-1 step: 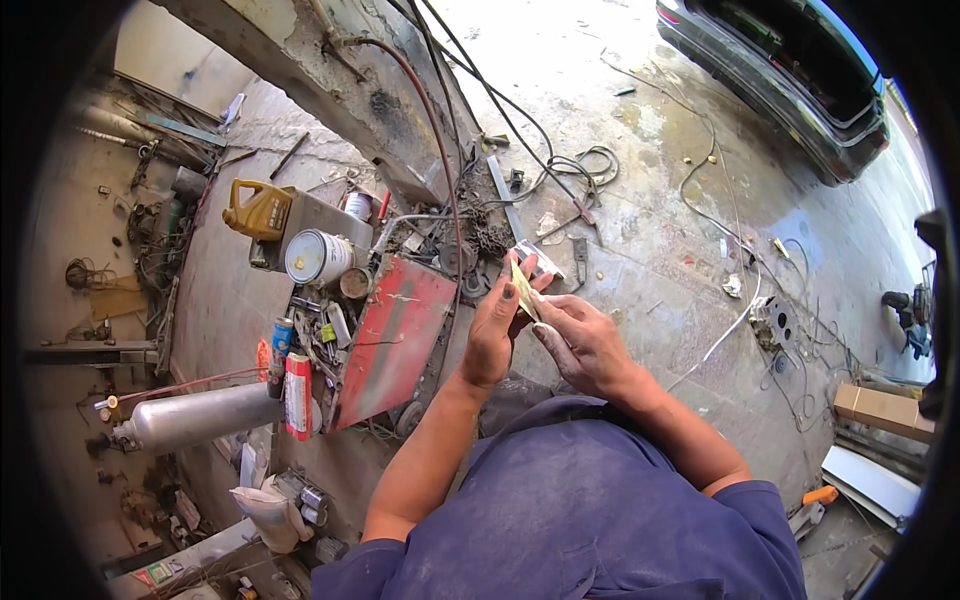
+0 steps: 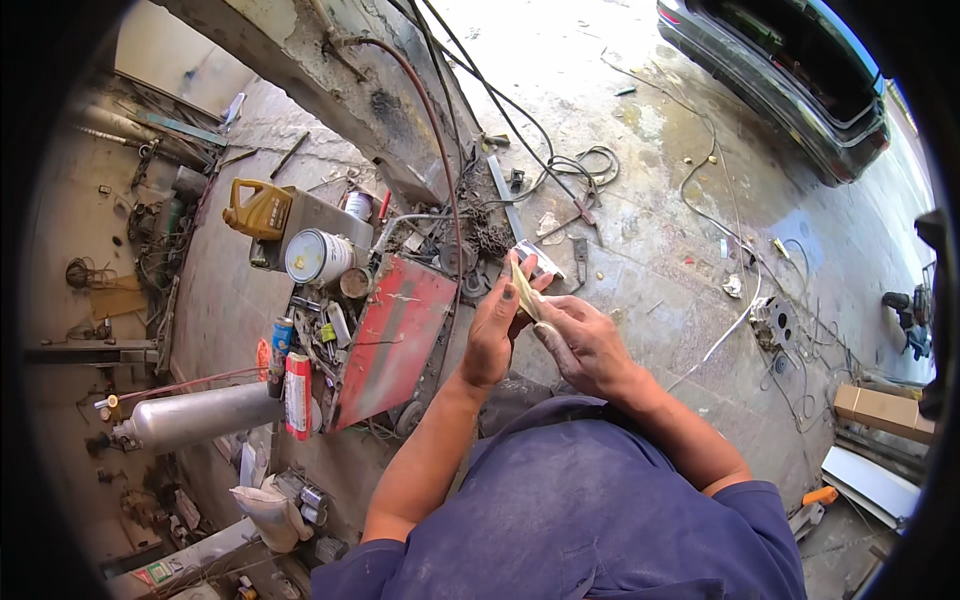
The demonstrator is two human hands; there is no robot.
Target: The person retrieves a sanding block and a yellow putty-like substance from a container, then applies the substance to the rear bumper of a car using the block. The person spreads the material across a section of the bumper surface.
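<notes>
A small pale yellow folded sheet (image 2: 522,290), which looks like sandpaper, is held between my two hands in front of my chest. My left hand (image 2: 491,335) grips it from the left, with the thumb along its face and the fingers behind it. From the right, my right hand (image 2: 588,345) pinches its lower edge between thumb and fingers. Pale dust coats the right thumb. The fingers partly hide the sheet, and its far side does not show. Just beyond my fingertips lies a white and dark item (image 2: 538,260) that I cannot make out.
Left of my hands stands a red, scuffed panel (image 2: 395,340), beside a white paint can (image 2: 318,257), a gold jug (image 2: 258,208) and a grey cylinder (image 2: 205,415). A hose (image 2: 430,110) hangs past a concrete pillar (image 2: 330,80). Cables (image 2: 600,165) cross the floor towards a dark car (image 2: 780,85).
The yellow sheet is bent slightly differently between my fingers. Both hands stay in nearly the same place.
</notes>
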